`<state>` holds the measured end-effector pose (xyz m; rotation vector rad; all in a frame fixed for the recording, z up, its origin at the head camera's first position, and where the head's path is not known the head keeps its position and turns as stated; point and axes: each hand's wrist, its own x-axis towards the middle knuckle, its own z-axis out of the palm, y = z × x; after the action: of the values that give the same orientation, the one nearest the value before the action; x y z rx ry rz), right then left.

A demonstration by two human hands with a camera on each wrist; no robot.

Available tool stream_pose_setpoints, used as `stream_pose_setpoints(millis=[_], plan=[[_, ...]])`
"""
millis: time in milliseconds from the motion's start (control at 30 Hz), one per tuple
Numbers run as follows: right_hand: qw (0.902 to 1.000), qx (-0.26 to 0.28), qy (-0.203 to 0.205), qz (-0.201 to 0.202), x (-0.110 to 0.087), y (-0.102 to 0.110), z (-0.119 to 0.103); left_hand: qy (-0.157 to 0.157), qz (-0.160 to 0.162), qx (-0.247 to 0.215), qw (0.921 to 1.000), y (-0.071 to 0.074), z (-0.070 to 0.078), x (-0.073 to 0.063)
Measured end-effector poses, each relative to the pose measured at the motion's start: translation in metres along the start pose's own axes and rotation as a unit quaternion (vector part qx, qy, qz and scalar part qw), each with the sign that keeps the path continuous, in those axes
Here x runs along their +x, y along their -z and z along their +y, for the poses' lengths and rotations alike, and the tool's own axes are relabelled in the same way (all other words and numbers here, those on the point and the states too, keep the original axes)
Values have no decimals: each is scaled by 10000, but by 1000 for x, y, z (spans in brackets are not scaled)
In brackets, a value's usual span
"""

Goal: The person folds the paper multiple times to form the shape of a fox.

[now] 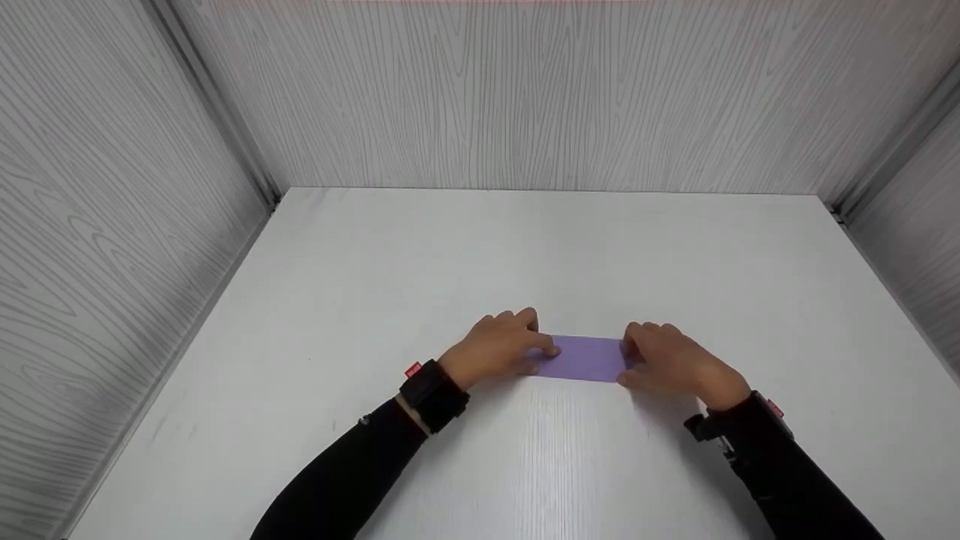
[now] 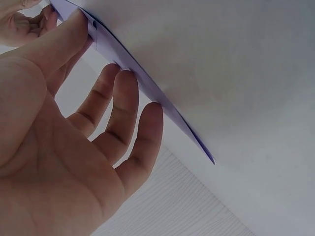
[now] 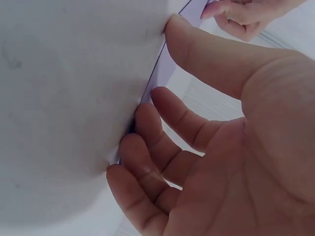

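A folded strip of purple paper (image 1: 585, 358) lies flat on the white tabletop, with layered edges visible in the left wrist view. At its left end, my left hand (image 1: 501, 349) rests with the index finger extended across the paper's top face. In the left wrist view, that hand's thumb and fingertips (image 2: 125, 81) touch the strip, the thumb well apart from the other fingers. My right hand (image 1: 671, 360) presses on the right end, fingers bent and thumb at the near edge. Its fingertips (image 3: 133, 150) cover part of the paper.
White wood-grain panels stand behind the tabletop (image 1: 375, 262) as a back wall (image 1: 480, 97), a left wall (image 1: 90, 225) and a right wall (image 1: 915, 202). Black sleeves and wrist straps (image 1: 433, 396) cover both forearms.
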<state>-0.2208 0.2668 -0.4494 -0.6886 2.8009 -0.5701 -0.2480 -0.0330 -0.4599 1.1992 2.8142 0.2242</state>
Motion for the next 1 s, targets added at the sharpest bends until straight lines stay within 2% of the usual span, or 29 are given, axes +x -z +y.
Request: stream_pose_setpoints(millis=[167, 333, 433, 667, 767, 900, 1000], plan=[[9994, -142, 13, -322, -2, 9, -8, 68, -149, -1, 9999, 2, 1, 2], [9983, -503, -88, -267, 4, 8, -26, 82, -206, 90, 9997, 2, 1, 2], [9983, -518, -105, -253, 11, 4, -35, 114, -223, 120, 9996, 1, 1, 3], [9984, -537, -85, -149, 21, -4, -39, 161, -342, 215, 9991, -1, 2, 6], [9986, -518, -74, -39, 21, -7, -37, 149, -205, 195, 9995, 0, 3, 4], [9989, -460, -66, 25, 22, -9, -35, 81, 158, 174, 9997, -2, 4, -1], [9990, -433, -99, 9, 23, -9, -35, 145, 212, 94, 9996, -1, 5, -2]])
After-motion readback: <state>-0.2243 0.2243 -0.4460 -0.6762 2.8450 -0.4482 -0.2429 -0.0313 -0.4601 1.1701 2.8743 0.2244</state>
